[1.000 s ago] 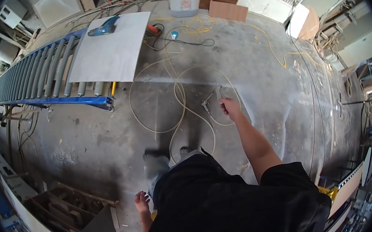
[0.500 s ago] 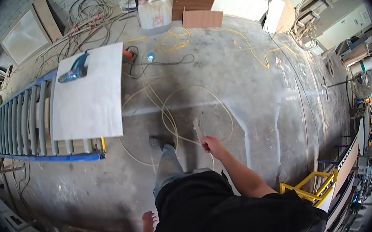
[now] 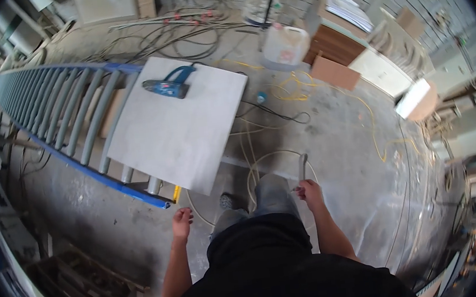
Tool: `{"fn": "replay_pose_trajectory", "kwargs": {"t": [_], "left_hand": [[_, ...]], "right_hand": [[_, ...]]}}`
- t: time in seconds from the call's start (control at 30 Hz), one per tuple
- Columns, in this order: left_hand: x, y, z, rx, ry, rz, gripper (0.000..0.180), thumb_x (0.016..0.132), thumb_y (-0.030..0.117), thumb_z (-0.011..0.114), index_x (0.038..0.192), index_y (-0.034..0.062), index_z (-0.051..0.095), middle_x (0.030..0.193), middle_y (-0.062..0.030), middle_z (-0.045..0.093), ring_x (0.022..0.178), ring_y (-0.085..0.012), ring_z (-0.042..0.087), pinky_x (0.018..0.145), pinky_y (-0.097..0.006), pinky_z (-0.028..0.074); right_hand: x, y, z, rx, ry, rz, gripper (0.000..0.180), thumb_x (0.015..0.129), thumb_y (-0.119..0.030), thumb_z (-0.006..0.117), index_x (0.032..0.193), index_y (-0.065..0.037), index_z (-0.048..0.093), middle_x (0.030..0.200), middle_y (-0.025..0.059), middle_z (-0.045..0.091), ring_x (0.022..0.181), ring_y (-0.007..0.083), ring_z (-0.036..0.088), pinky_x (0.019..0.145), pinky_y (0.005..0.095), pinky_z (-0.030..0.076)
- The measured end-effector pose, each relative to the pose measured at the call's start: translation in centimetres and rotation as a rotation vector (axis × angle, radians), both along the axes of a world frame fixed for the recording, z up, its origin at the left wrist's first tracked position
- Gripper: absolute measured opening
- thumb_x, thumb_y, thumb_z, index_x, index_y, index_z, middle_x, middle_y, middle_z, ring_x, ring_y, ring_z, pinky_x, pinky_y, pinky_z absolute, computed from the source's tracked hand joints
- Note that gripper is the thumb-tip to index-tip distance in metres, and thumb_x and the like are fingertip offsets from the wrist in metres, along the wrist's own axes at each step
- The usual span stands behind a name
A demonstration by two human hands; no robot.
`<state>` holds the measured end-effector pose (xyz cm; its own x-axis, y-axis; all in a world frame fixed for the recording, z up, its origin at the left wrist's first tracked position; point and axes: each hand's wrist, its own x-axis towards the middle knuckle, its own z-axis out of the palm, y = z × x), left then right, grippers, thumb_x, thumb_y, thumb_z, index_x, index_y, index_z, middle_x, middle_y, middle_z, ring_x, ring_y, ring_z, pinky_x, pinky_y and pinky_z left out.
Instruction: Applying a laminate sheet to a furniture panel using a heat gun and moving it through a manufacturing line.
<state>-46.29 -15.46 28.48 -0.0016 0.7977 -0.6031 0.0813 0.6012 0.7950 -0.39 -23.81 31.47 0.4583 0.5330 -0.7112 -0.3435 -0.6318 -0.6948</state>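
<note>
My right hand [image 3: 310,193] is closed around the lower end of a slim grey tool [image 3: 303,166] that points away from me, beside my right thigh. A thin pale hose [image 3: 251,182] lies in loops on the floor around my feet; whether it joins the tool is hard to see. My left hand [image 3: 182,223] hangs with loosely bent fingers and nothing visible in it, close to the near end of the roller conveyor [image 3: 95,137]. On that conveyor rests a flat whitish board [image 3: 181,137], with a blue power tool [image 3: 169,86] lying on it.
A cloudy plastic canister [image 3: 285,45] stands ahead near brown and white panels [image 3: 334,71]. Yellow cord [image 3: 370,111] and dark cables [image 3: 280,112] trail over the floor. Coiled hoses [image 3: 196,31] lie by the brick wall. A dark bin [image 3: 83,280] is at lower left.
My view has turned left, so the conveyor and board appear nearer the middle. My left hand has risen forward. My right hand still holds the slim tool, now closer to my thigh.
</note>
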Motion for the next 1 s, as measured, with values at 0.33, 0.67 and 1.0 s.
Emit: {"fn": "replay_pose_trajectory", "kwargs": {"t": [0.33, 0.67, 1.0], "left_hand": [[-6.3, -17.7, -9.7, -0.636, 0.183, -0.046, 0.02, 0.083, 0.012, 0.049, 0.093, 0.0061, 0.065, 0.068, -0.0058, 0.058, 0.054, -0.0155, 0.053, 0.046, -0.029, 0.043], [10.9, 0.6, -0.5, -0.455, 0.171, 0.416, 0.017, 0.08, 0.009, 0.05, 0.09, 0.0059, 0.063, 0.085, -0.0114, 0.062, 0.076, -0.0212, 0.06, 0.064, -0.031, 0.049], [22.2, 21.0, 9.9, 0.055, 0.52, -0.184, 0.014, 0.09, 0.007, 0.052, 0.1, 0.0004, 0.06, 0.1, -0.0105, 0.062, 0.096, -0.0162, 0.058, 0.085, -0.028, 0.044]], "right_hand": [[5.4, 15.7, -2.2, 0.004, -0.076, 0.047, 0.019, 0.083, -0.023, 0.058, 0.088, -0.004, 0.059, 0.065, 0.0052, 0.058, 0.049, 0.0106, 0.052, 0.043, 0.0244, 0.041], [19.7, 29.2, -11.4, -0.237, -0.102, 0.115, 0.019, 0.082, -0.021, 0.058, 0.085, -0.002, 0.059, 0.066, 0.0078, 0.059, 0.046, 0.0116, 0.05, 0.038, 0.0267, 0.04], [28.8, 31.0, -18.7, -0.593, -0.03, -0.219, 0.019, 0.08, -0.017, 0.061, 0.086, 0.0, 0.058, 0.07, 0.0129, 0.062, 0.047, 0.0163, 0.052, 0.034, 0.0279, 0.034]]}}
